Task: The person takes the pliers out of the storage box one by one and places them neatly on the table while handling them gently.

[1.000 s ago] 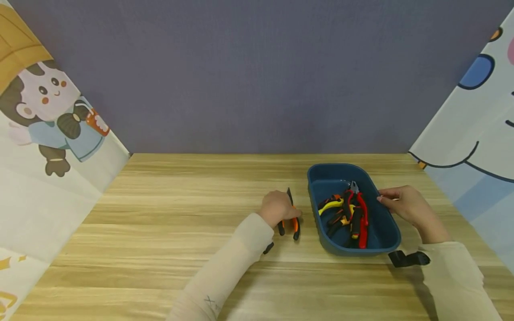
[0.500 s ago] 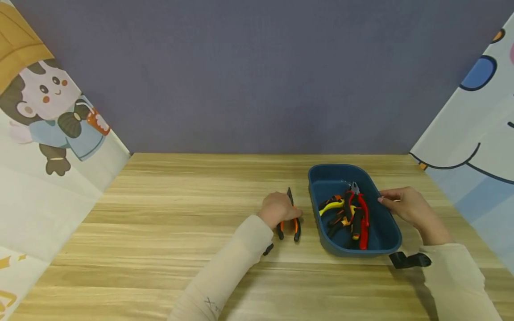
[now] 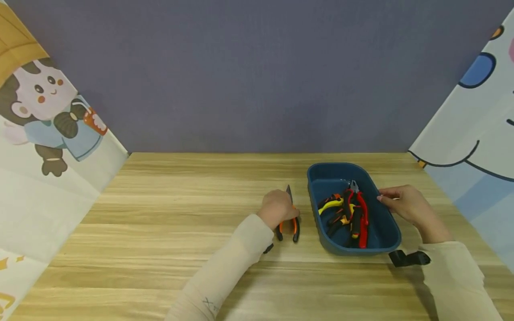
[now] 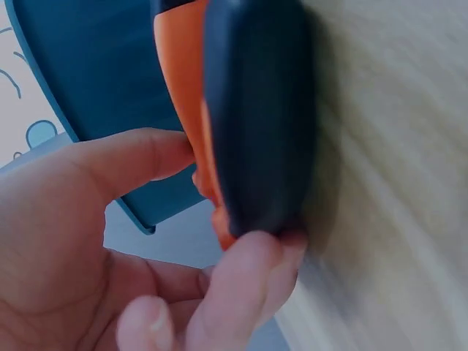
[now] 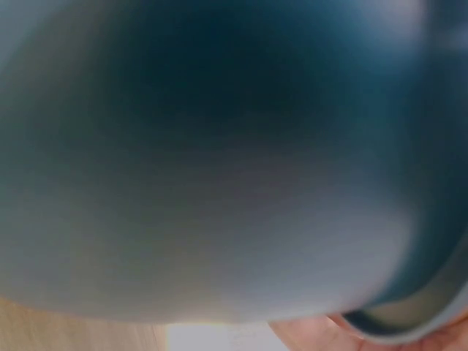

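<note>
My left hand (image 3: 277, 208) is over a pair of pliers (image 3: 296, 229) with black-and-orange handles, which lies on the table left of the blue bin. In the left wrist view, the thumb presses the orange side of the pliers' handle (image 4: 259, 117) and curled fingers meet its lower end. The pliers' dark nose points away from me, partly hidden behind the hand. My right hand (image 3: 409, 207) pinches the right rim of the blue bin (image 3: 379, 232). Several pliers with red, yellow and black handles (image 3: 363, 223) lie heaped inside it. The bin's wall (image 5: 219, 183) fills the right wrist view, blurred.
The wooden table (image 3: 160, 232) runs back to a grey-blue panel (image 3: 257, 80). Printed cartoon sheets (image 3: 52, 125) stand along both sides. A black strap piece (image 3: 409, 258) sticks out by the right sleeve, near the bin's front right corner.
The handle ends of the pliers under my left hand have shifted very slightly towards me. Both hands and the bin stay almost where they were.
</note>
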`<state>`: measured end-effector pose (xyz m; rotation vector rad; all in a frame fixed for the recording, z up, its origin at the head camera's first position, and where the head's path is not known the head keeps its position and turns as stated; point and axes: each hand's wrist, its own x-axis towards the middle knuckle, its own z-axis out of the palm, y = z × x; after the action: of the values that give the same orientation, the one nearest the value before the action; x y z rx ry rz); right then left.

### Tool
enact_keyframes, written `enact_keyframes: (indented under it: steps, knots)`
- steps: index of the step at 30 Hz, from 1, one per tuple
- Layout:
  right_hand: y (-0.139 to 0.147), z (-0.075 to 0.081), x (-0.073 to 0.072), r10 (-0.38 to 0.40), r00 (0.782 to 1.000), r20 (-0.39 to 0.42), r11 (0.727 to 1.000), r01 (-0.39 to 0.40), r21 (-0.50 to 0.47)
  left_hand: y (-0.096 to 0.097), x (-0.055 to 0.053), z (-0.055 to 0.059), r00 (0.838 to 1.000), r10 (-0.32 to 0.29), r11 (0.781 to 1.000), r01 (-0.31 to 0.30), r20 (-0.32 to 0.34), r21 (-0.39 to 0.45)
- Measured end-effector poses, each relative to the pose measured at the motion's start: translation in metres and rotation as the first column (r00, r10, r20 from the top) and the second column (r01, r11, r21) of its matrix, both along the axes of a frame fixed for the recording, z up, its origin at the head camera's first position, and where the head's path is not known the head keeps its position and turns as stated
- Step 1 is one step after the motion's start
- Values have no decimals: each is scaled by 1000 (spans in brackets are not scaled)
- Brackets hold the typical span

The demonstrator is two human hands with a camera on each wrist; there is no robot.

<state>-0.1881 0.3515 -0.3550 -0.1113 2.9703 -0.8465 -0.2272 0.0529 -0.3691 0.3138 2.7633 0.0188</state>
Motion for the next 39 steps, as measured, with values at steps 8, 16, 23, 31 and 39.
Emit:
enact_keyframes:
  steps: [8,16,23,31,39]
  knots:
    - [-1,0,0,6,1000,-8,1000,-6,0,-1,1,7,999,-20,1000,21,-49,6]
    - [0,2,0,1,1000,-6,1000,-1,-14,-1,-1,24,992,-69,995,75,-102,61]
    - [-1,2,0,-2,1000,6,1000,2,-29,7,-3,39,988,-81,990,95,-128,107]
    - [1,3,0,3,1000,1,1000,-3,-23,17,1,59,978,-149,972,171,-145,158]
    - [0,1,0,-3,1000,-9,999,2,-34,40,8,70,965,-185,962,217,-188,166]
